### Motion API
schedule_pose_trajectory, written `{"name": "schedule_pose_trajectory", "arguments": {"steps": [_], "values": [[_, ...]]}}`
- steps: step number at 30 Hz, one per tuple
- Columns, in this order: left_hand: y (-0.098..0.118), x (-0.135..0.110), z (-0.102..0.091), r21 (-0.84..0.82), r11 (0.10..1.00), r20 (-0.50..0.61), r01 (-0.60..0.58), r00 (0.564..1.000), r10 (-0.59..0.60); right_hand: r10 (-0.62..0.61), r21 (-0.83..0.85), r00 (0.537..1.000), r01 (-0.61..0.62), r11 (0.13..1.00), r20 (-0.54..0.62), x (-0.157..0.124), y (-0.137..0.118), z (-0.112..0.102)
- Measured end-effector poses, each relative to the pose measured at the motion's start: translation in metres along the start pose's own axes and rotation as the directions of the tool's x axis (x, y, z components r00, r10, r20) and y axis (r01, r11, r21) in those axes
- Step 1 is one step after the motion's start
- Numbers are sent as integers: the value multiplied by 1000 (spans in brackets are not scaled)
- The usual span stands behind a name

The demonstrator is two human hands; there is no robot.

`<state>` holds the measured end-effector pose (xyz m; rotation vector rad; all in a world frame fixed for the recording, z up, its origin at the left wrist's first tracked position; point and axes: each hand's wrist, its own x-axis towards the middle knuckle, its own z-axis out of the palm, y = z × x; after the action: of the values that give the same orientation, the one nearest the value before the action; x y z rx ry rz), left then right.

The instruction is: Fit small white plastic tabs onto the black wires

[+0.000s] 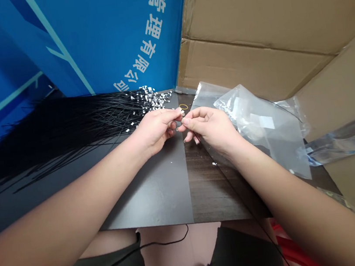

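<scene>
My left hand (155, 129) is closed in a pinch over the table, with a small white connector (182, 112) at its thumb and fingertip. Right beside it, my right hand (211, 126) pinches a thin black wire (224, 173) near its upper end. The wire trails down past the table's front edge towards my lap. Whether the wire enters the connector is hidden by my fingertips. Behind my left hand lies a large bundle of black wires (61, 127), many tipped with white connectors (149, 98).
Clear plastic bags (264, 142) cover the table's right side, and a blue-tinted plastic wrap (350, 137) juts out there. A yellow rubber band (183, 106) lies behind my hands. A blue panel (94, 39) and cardboard (266, 10) stand behind the table (151, 202).
</scene>
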<state>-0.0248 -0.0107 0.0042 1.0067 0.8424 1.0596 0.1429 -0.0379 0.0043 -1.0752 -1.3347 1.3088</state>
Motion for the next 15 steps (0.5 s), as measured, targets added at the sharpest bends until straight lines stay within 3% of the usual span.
{"name": "schedule_pose_trajectory", "arguments": {"steps": [15], "values": [[-2,1,-1,60,998,47,-13,999,11,45,28,999,-44,999,-29,2,2,1]]}}
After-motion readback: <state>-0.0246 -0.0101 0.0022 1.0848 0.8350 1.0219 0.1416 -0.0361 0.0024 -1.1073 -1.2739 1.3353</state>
